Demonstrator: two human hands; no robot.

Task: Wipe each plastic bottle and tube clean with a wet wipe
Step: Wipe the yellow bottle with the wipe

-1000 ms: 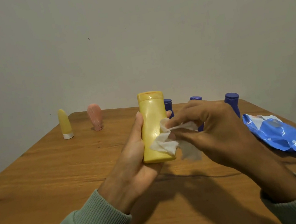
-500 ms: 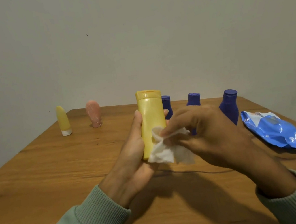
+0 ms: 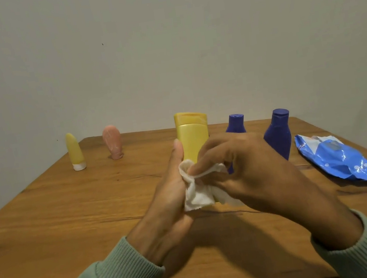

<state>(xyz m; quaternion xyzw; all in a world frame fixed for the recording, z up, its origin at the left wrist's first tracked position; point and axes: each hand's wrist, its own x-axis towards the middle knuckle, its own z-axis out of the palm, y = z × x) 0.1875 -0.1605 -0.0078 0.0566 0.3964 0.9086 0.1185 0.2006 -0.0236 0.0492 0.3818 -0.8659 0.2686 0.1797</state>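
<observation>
Sliding lower and leftward, the wet wipe (image 3: 195, 191) pinched by the right hand (image 3: 254, 171) now scrubs the base of the yellow bottle (image 3: 193, 137), gripped in the left hand (image 3: 170, 200), so this bottle looks nearly done.

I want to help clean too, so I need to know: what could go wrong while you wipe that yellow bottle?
Only the left hand holds the yellow bottle up off the table. The wet wipe may make it slippery, so it could slide out and drop. The right hand rubs just in front of a blue bottle, so a big stroke might knock that over.
</observation>
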